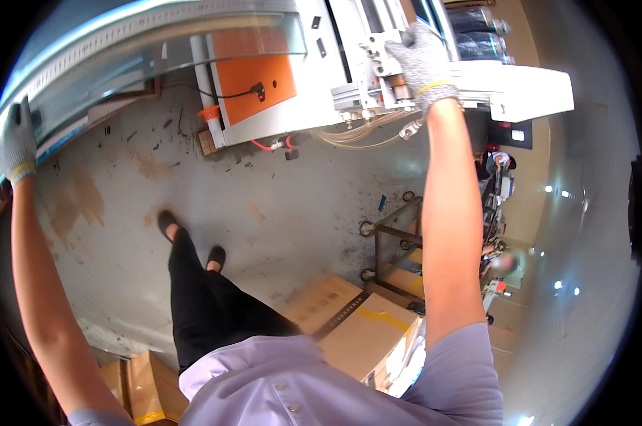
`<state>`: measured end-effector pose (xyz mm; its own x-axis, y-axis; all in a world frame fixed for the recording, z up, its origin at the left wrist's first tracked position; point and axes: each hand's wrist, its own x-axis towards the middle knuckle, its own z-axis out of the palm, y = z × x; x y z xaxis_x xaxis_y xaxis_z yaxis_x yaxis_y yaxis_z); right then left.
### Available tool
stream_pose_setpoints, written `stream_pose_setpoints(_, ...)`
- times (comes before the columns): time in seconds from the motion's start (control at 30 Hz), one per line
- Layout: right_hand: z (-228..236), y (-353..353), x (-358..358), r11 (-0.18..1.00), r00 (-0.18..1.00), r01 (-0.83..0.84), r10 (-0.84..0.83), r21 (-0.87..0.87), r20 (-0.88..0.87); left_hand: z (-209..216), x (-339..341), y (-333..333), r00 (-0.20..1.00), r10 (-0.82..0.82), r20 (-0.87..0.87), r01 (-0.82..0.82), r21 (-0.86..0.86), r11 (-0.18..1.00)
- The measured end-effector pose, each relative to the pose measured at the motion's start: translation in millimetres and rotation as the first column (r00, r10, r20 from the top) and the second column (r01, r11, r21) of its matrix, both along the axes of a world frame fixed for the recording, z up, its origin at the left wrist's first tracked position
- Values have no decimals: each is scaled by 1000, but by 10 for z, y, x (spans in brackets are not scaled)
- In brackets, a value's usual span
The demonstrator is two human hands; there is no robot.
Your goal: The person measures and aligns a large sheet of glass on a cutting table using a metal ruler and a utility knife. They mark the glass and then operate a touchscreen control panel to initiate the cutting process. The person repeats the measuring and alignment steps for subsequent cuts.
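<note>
My left hand (17, 148), in a grey knitted glove, is at the left end of a long clear panel (158, 60) with a ruler-like strip (86, 55) along it. Its fingers point away from me and look stretched out against the edge; part of them is hard to make out. Over on the right, my right hand (426, 65), also gloved, is closed round part of a metal carriage (382, 60) with small clamps and fittings. The carriage sits at the corner of a white machine (314, 85), beside a white cover (523, 91). My palm hides what the fingers press on.
An orange panel (253, 82) with a black cable plug is on the machine's side. Thin tubes (363, 138) hang below the carriage. Cardboard boxes (367, 330) and a wheeled metal cart (392, 238) stand near me on the right. Another person (502, 263) is farther off.
</note>
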<state>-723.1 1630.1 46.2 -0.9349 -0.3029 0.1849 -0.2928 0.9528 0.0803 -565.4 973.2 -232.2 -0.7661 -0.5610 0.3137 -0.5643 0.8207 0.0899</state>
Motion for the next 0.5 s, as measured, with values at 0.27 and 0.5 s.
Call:
stream_pose_setpoints(0.27, 68, -224, 136, 967, 982, 172, -154, -188, 105, 471, 93, 619, 990, -38, -136, 47, 60, 997)
stream_pose_setpoints(0.5, 213, -157, 349, 823, 994, 109, -79, -558, 78, 746, -349, 2626, 839, -285, -463, 397, 164, 903)
